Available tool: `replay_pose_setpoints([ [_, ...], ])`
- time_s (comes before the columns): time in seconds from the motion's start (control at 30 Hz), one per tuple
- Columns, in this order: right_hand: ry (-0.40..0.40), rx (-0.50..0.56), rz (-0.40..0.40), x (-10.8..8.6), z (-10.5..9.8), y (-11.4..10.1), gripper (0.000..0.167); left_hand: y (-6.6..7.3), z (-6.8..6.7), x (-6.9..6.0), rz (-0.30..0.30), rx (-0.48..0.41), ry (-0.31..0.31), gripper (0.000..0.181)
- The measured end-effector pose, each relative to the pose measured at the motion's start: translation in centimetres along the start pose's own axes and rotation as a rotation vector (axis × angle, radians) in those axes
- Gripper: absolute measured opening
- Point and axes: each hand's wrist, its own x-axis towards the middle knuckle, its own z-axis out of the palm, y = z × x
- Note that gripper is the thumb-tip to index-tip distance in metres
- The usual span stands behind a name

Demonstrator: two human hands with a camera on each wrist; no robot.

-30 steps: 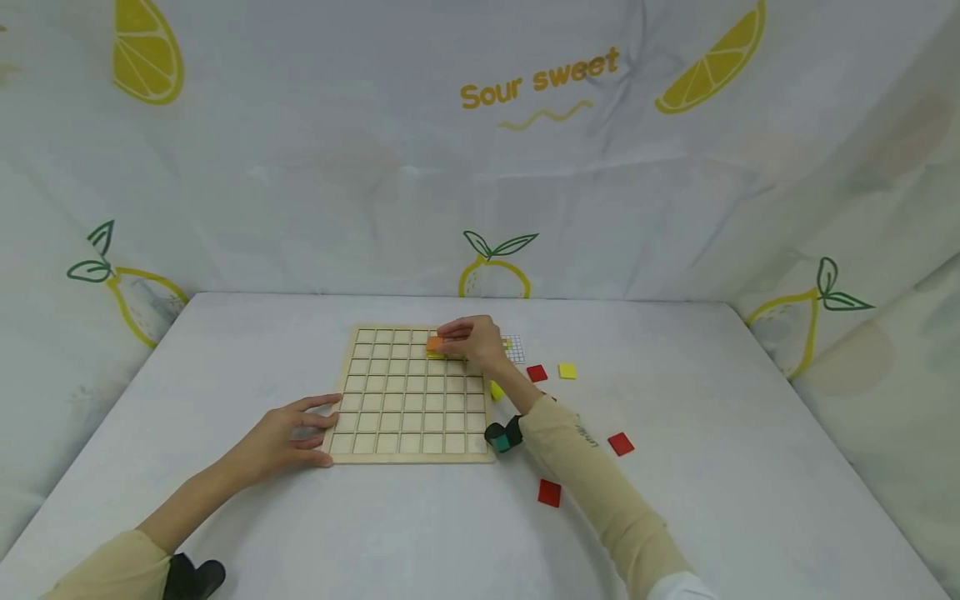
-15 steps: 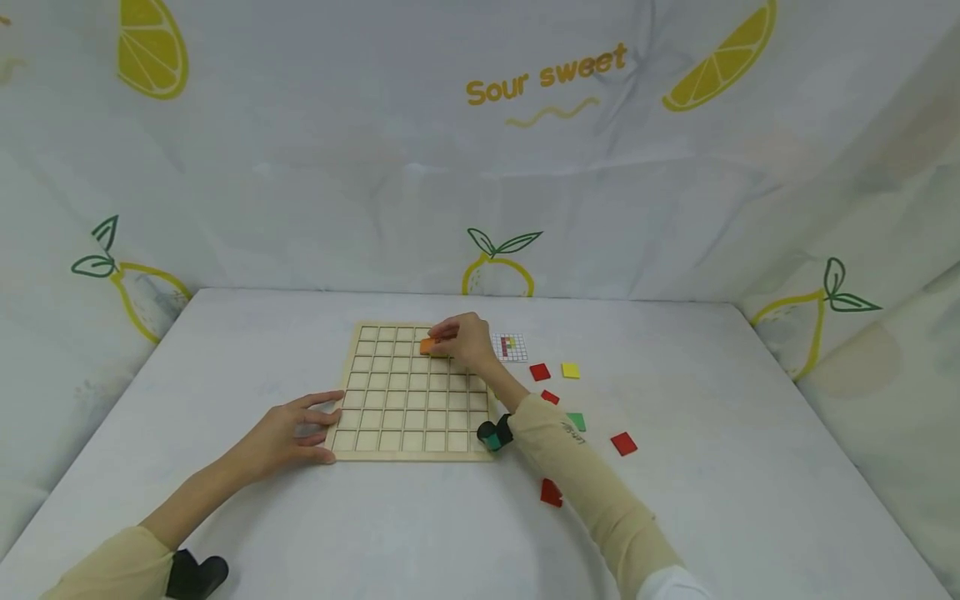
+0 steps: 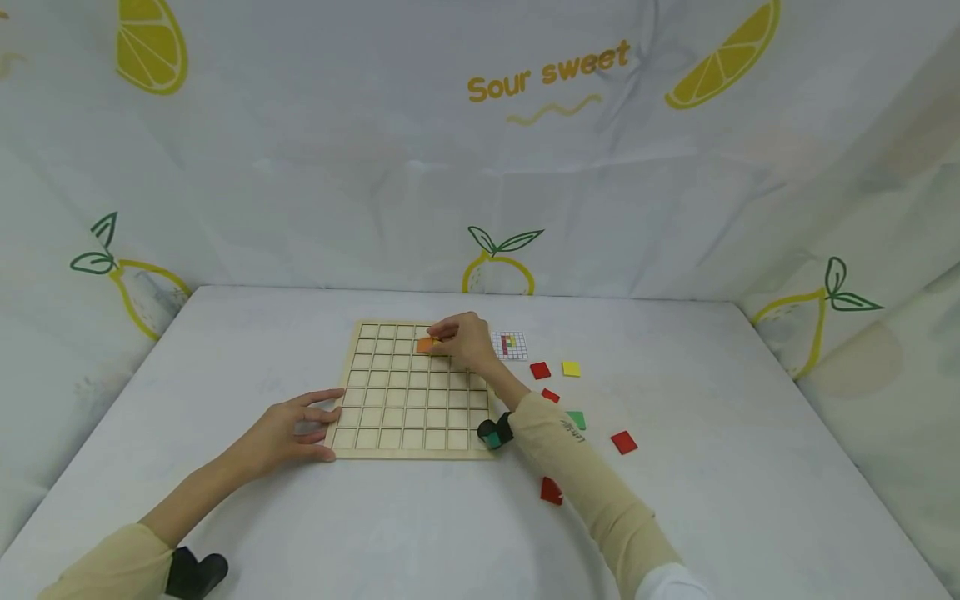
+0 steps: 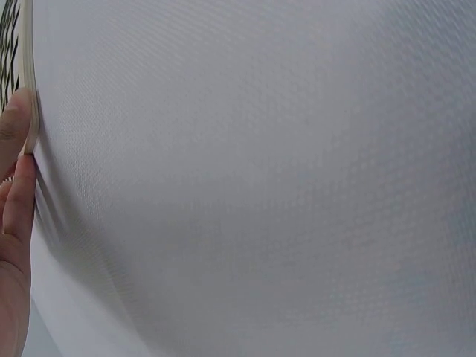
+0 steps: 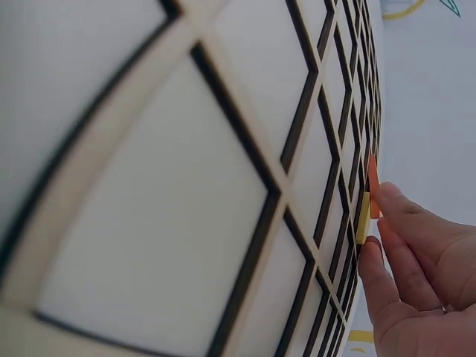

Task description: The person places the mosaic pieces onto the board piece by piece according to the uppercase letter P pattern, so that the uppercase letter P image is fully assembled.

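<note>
The orange tile [image 3: 424,345] is over the far part of the gridded board [image 3: 409,454], right of the middle. It looks square in outline, with no clear long axis from here; the right wrist view shows it nearly edge-on as a thin strip, with a yellow tile [image 5: 363,218] against its board side. Whether either touches the board cannot be told. The board lies flat on the white table [image 3: 705,500], its near edge running left to right and its left edge leading away to the far side.

The right hand [image 3: 463,342] reaches in from the near right, forearm slanting far and left, fingers bent and drawn together in a pinch on the orange tile. The left hand [image 3: 281,437] comes from the near left, loosely spread, its fingers resting along the board's left edge and the thumb at the near left corner.

The board is divided into rows of square cells, and pale floors show in those the right arm leaves uncovered. Right of the board's far end lies a printed card [image 3: 510,345] with a small coloured pattern; red tiles [image 3: 624,442], a second yellow tile [image 3: 571,368] and a green tile [image 3: 575,420] lie scattered nearer and further right.
</note>
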Motion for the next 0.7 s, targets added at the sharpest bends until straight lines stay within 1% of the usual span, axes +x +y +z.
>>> replay_pose_setpoints([
  [0.13,0.002,0.023,0.011,-0.10,-0.18,0.06,0.018,-0.05,-0.03,0.04,-0.001,-0.010,-0.001,0.077],
  [0.37,-0.007,0.000,-0.002,0.08,-0.19,0.22,0.016,-0.06,-0.09,0.00,-0.006,-0.035,-0.008,0.079],
  [0.53,-0.002,-0.022,0.008,0.21,-0.06,0.14,0.016,-0.11,-0.09,-0.06,-0.006,-0.044,-0.013,0.079],
  [0.7,-0.001,-0.041,0.033,0.42,0.23,0.38,0.017,-0.20,0.05,-0.07,-0.009,-0.008,-0.002,0.070],
])
